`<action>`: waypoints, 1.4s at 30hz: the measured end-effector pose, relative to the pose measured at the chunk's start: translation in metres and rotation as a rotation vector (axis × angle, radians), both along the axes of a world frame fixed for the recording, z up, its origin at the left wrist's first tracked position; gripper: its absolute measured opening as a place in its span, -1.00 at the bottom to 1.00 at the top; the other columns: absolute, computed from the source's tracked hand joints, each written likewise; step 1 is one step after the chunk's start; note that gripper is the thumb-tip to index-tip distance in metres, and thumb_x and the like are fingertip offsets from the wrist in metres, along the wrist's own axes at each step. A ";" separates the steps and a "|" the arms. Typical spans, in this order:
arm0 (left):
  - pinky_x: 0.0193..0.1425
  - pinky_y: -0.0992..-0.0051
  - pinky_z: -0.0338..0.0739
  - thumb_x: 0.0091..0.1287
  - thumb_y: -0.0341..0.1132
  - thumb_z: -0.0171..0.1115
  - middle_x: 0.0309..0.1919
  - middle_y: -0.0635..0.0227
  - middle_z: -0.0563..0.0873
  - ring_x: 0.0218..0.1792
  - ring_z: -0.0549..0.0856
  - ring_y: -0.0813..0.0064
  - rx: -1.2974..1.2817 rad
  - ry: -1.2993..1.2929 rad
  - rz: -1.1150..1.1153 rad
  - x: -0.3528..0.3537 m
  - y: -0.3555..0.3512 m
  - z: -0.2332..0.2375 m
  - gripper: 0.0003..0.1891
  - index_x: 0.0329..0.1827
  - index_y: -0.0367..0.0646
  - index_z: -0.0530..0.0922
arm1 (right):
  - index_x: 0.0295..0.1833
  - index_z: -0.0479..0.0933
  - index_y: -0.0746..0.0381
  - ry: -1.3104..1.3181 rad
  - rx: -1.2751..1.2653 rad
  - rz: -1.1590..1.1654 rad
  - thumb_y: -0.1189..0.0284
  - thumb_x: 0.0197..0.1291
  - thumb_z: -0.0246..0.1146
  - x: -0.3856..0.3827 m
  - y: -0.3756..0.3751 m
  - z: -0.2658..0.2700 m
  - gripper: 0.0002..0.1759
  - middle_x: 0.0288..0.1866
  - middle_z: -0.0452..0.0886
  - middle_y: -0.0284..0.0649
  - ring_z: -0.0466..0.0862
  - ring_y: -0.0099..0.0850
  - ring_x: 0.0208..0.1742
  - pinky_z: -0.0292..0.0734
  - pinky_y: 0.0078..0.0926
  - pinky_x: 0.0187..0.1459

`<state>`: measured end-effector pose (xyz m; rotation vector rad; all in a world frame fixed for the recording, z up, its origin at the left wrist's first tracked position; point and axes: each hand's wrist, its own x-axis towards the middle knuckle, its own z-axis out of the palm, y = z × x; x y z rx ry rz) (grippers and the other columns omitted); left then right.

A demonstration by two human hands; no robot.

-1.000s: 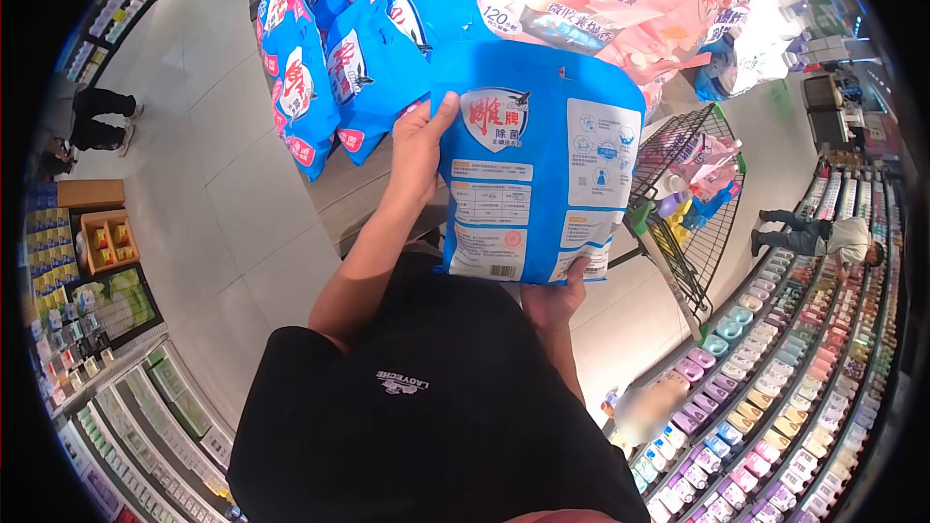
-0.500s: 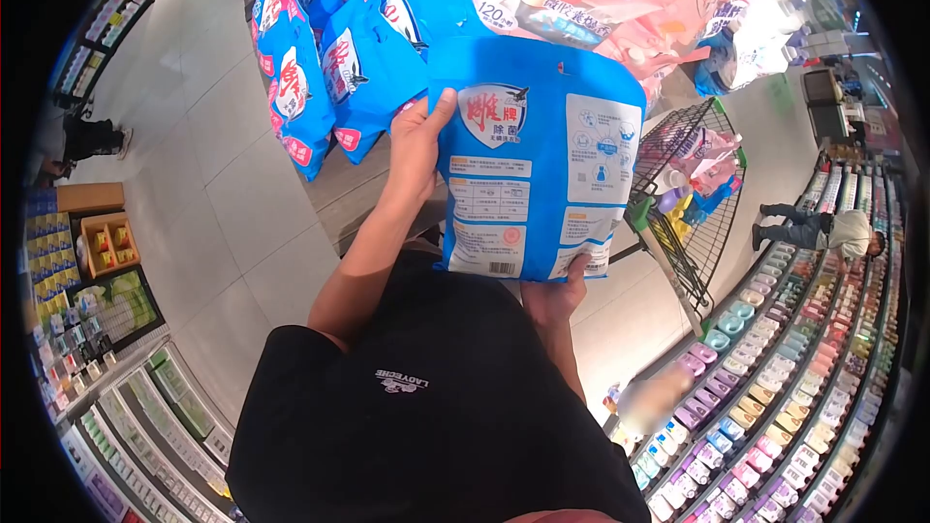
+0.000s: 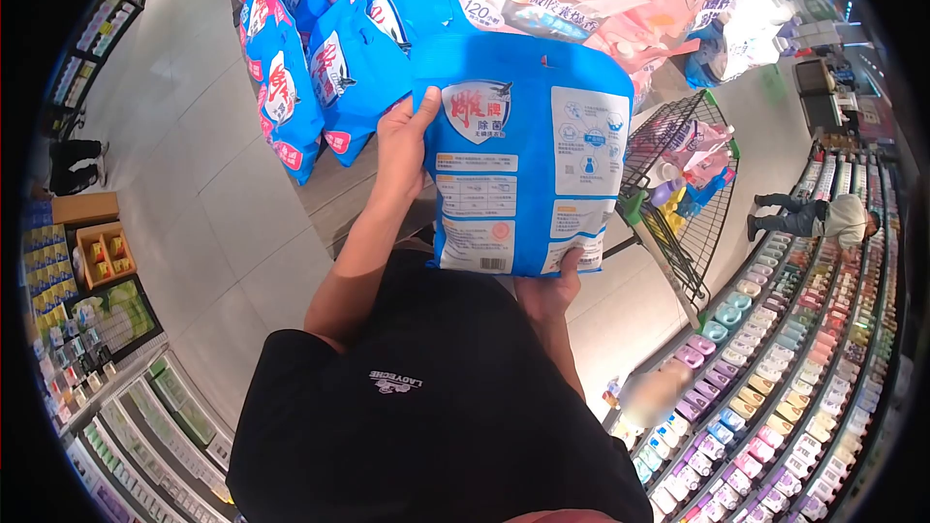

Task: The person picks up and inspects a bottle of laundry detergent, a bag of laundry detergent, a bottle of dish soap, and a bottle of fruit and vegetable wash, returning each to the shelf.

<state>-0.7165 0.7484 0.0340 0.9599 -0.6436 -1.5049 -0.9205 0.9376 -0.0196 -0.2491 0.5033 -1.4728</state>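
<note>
Item held: a blue laundry powder bag (image 3: 528, 160), in both hands before the wearer's chest, off the near edge of the display table (image 3: 329, 201). Its printed panels face the wearer, lettering right way up.

The left hand (image 3: 402, 140) grips the upper part of the bag's left edge, forearm raised and angled inward. Its thumb presses flat on the printed face; the other fingers curl behind, largely hidden, their spacing undetermined. The right hand (image 3: 548, 292) supports the bottom edge near the right corner, palm below, thumb on the front. Its remaining fingers are concealed; whether spread or together cannot be told.

Beyond the bag, blue bags (image 3: 334, 68) crowd the table's left edge, with pink bags (image 3: 581, 0) to their right. Right of the held bag is a shopping cart (image 3: 699, 271), its wire basket containing pink packs (image 3: 699, 150), a purple item (image 3: 666, 194), a yellow item (image 3: 675, 221) and a blue pack (image 3: 693, 201). At far left, an open carton (image 3: 89, 237) contains yellow packs (image 3: 118, 247).
</note>
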 end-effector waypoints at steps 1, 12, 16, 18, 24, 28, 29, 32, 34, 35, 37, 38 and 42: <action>-0.01 0.52 0.64 0.61 -0.19 0.27 -0.06 0.32 0.84 -0.13 0.75 0.61 -0.002 0.002 -0.001 0.000 0.000 0.000 -0.69 0.09 -0.28 0.77 | 0.70 0.18 0.06 -0.001 -0.005 0.006 -0.21 0.54 0.03 0.000 -0.001 0.001 -0.17 0.69 0.32 -0.25 0.28 -0.11 0.68 0.03 0.19 0.66; 0.01 0.50 0.64 0.62 -0.18 0.26 -0.05 0.31 0.84 -0.11 0.75 0.59 0.021 -0.008 0.014 -0.001 -0.001 0.000 -0.69 0.10 -0.28 0.75 | 0.71 0.14 0.05 -0.038 -0.047 0.036 -0.20 0.55 0.03 0.001 -0.001 0.006 -0.17 0.70 0.30 -0.26 0.27 -0.11 0.68 0.05 0.22 0.64; 0.01 0.49 0.64 0.62 -0.18 0.26 -0.05 0.30 0.83 -0.11 0.75 0.58 0.031 -0.007 0.013 0.000 -0.002 0.000 -0.68 0.10 -0.30 0.74 | 0.71 0.14 0.03 -0.016 -0.008 0.011 -0.20 0.55 0.02 0.000 0.001 0.001 -0.18 0.70 0.31 -0.27 0.28 -0.11 0.68 0.07 0.23 0.63; 0.02 0.49 0.64 0.62 -0.18 0.26 -0.04 0.29 0.83 -0.11 0.74 0.58 0.036 0.002 0.010 0.000 -0.002 -0.001 -0.68 0.10 -0.31 0.74 | 0.71 0.14 0.02 -0.016 -0.003 0.013 -0.20 0.56 0.01 -0.001 0.001 0.000 -0.18 0.69 0.31 -0.27 0.28 -0.11 0.67 0.08 0.22 0.63; 0.03 0.49 0.63 0.62 -0.19 0.26 -0.02 0.28 0.83 -0.09 0.74 0.57 0.040 0.005 0.013 0.001 -0.003 -0.005 -0.68 0.10 -0.33 0.73 | 0.72 0.12 0.01 0.024 0.017 0.000 -0.24 0.54 -0.01 -0.001 0.002 0.001 -0.16 0.70 0.29 -0.28 0.27 -0.11 0.68 0.09 0.22 0.62; 0.02 0.51 0.63 0.62 -0.19 0.26 -0.03 0.27 0.83 -0.10 0.74 0.58 0.023 0.005 0.031 0.002 -0.003 -0.003 -0.68 0.08 -0.33 0.72 | 0.74 0.08 0.00 0.051 0.003 -0.009 -0.40 0.42 0.01 -0.001 0.005 0.002 0.00 0.73 0.24 -0.29 0.23 -0.11 0.69 0.09 0.23 0.62; 0.01 0.51 0.63 0.62 -0.19 0.26 -0.03 0.27 0.83 -0.11 0.74 0.58 0.024 0.004 0.039 0.001 -0.003 -0.001 -0.68 0.08 -0.33 0.72 | 0.74 0.06 0.00 0.044 -0.020 -0.009 -0.44 0.37 0.01 -0.002 0.006 0.001 0.05 0.73 0.23 -0.29 0.23 -0.11 0.69 0.10 0.24 0.61; 0.02 0.50 0.63 0.62 -0.17 0.28 -0.05 0.26 0.83 -0.11 0.74 0.57 0.041 0.002 0.035 0.002 -0.002 -0.001 -0.67 0.06 -0.34 0.71 | 0.75 0.02 0.01 0.058 -0.070 -0.026 -0.56 0.25 0.00 -0.005 0.006 0.000 0.19 0.74 0.20 -0.26 0.22 -0.09 0.69 0.12 0.26 0.60; 0.01 0.50 0.64 0.61 -0.16 0.29 -0.06 0.24 0.83 -0.12 0.75 0.56 0.049 0.006 0.039 0.004 -0.003 -0.003 -0.66 0.06 -0.35 0.70 | 0.75 0.00 0.01 0.113 -0.072 -0.058 -0.60 0.20 -0.02 -0.005 0.006 0.002 0.24 0.74 0.18 -0.22 0.22 -0.06 0.68 0.13 0.30 0.58; 0.01 0.50 0.64 0.61 -0.16 0.29 -0.06 0.24 0.83 -0.12 0.75 0.56 0.055 0.009 0.041 0.005 -0.004 -0.005 -0.66 0.06 -0.35 0.69 | 0.76 -0.02 0.01 0.118 -0.067 -0.074 -0.61 0.20 -0.05 -0.004 0.006 0.001 0.24 0.74 0.17 -0.20 0.22 -0.04 0.68 0.14 0.32 0.58; 0.00 0.49 0.65 0.60 -0.16 0.30 -0.06 0.23 0.83 -0.13 0.76 0.56 0.062 0.004 0.055 0.003 -0.004 -0.001 -0.66 0.06 -0.35 0.68 | 0.76 -0.06 0.01 0.128 -0.059 -0.104 -0.63 0.19 -0.10 -0.003 0.007 -0.004 0.26 0.74 0.15 -0.17 0.20 0.00 0.69 0.14 0.37 0.57; 0.00 0.49 0.66 0.60 -0.16 0.30 -0.06 0.23 0.83 -0.13 0.76 0.55 0.066 0.001 0.063 0.003 -0.004 0.001 -0.66 0.06 -0.35 0.68 | 0.77 -0.08 0.00 0.125 -0.042 -0.105 -0.64 0.19 -0.12 -0.004 0.008 -0.007 0.26 0.75 0.15 -0.16 0.19 0.01 0.69 0.15 0.39 0.56; 0.08 0.43 0.68 0.58 -0.12 0.33 0.00 0.19 0.82 -0.06 0.79 0.47 0.068 -0.010 0.044 0.009 -0.007 -0.012 -0.61 0.12 -0.36 0.64 | 0.78 -0.13 -0.01 0.137 0.012 -0.112 -0.66 0.18 -0.19 -0.002 0.008 -0.004 0.28 0.75 0.13 -0.15 0.19 0.04 0.70 0.16 0.43 0.55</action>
